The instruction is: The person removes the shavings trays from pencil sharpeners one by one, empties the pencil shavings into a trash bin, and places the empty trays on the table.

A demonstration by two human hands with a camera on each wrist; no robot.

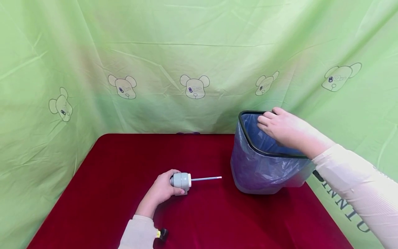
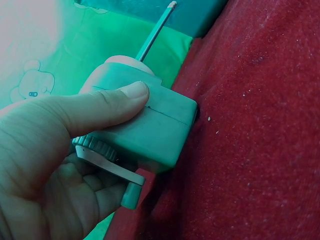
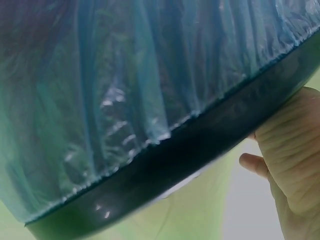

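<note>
My left hand (image 1: 163,186) grips a grey-green crank pencil sharpener (image 1: 181,182) lying low at the red table, thumb across one side. A pencil (image 1: 206,178) sticks out of its pale front, pointing right. In the left wrist view the crank handle (image 2: 131,195) hangs beside the curled fingers. My right hand (image 1: 284,128) is over the mouth of a bin (image 1: 264,173) lined with a bluish see-through bag (image 1: 252,128). Its fingers bend loosely downward and no object shows in them; the palm is partly hidden. The right wrist view catches the bin's dark rim (image 3: 165,170) close up.
Red cloth covers the table (image 1: 130,155), with the bin at its right side. Green curtains (image 1: 155,34) printed with bear heads hang behind and on both sides. Small pale specks (image 2: 209,119) dot the cloth beside the sharpener.
</note>
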